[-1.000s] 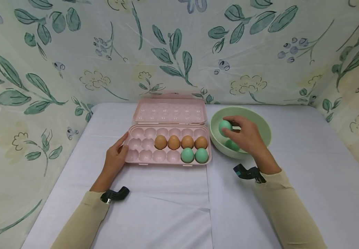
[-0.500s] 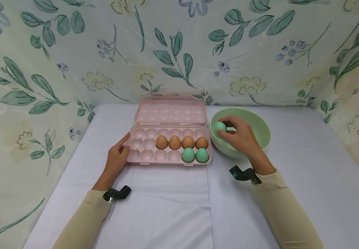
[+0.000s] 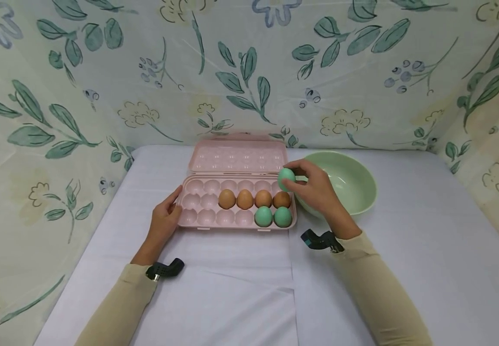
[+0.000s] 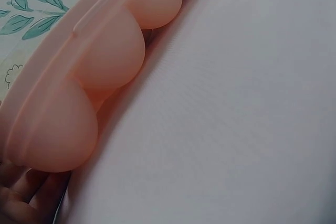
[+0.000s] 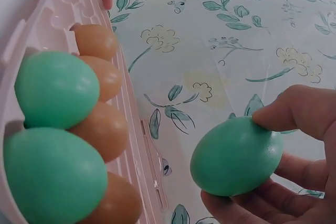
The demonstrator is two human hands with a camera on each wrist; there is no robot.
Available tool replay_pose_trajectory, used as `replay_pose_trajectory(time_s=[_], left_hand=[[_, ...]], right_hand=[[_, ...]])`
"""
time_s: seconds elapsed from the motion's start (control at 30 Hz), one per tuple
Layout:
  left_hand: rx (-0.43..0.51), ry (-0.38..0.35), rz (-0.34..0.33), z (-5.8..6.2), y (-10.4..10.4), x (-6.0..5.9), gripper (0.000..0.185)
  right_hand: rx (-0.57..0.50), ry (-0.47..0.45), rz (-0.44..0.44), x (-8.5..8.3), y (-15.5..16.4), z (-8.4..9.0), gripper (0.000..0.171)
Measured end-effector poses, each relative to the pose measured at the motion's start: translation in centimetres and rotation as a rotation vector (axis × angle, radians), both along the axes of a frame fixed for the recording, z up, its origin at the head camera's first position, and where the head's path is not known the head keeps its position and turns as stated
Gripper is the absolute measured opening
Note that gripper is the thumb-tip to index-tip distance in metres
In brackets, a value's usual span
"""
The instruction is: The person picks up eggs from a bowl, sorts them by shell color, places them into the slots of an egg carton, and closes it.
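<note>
My right hand pinches a green egg between thumb and fingertips. In the head view it overlaps the back right corner of a pink egg carton, whose lid stands open behind. Several brown eggs sit in the middle row from its right end, and two green eggs fill the right end of the front row. The left hand holds the carton's left end; in the left wrist view its fingers curl beneath the rounded cups.
Right of the carton stands a light green bowl, partly hidden by the right hand. A white cloth covers the table. Floral fabric hangs behind and at both sides.
The right hand has carried the green egg left, out of the bowl's area and over to the carton's back right corner. The left hand keeps its hold on the carton.
</note>
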State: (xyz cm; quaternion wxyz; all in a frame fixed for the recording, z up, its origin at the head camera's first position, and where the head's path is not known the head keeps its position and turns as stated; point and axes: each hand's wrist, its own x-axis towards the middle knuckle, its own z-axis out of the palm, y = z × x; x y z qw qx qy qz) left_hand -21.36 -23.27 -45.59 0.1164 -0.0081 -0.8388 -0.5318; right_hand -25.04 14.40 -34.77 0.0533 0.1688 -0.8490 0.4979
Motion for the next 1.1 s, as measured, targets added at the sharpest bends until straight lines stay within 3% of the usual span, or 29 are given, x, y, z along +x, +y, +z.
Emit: replay_pose_trajectory(time_s=[0.17,0.4,0.67,0.87,1.1], left_hand=[[0.056,0.002,-0.035,0.0,0.1,0.1,0.059],[0.023,-0.055,-0.032,0.1,0.1,0.1,0.062],[-0.010,-0.078,-0.017,0.2,0.0,0.0,0.063],[-0.025,-0.076,-0.022,0.3,0.0,0.2,0.063],[-0.011,-0.068,-0.020,0.5,-0.1,0.3,0.063]], right_hand=[[-0.027,-0.045,0.045,-0.1,-1.3,-0.2,0.038],[-0.071,-0.090,0.114,0.0,-3.0,-0.7,0.034],[-0.042,-0.082,0.105,0.3,-4.6,-1.2,0.030],[-0.003,-0.098,0.134,0.3,-5.2,-1.9,0.036],[-0.009,-0.035,0.166,0.1,-5.8,-2.8,0.036]])
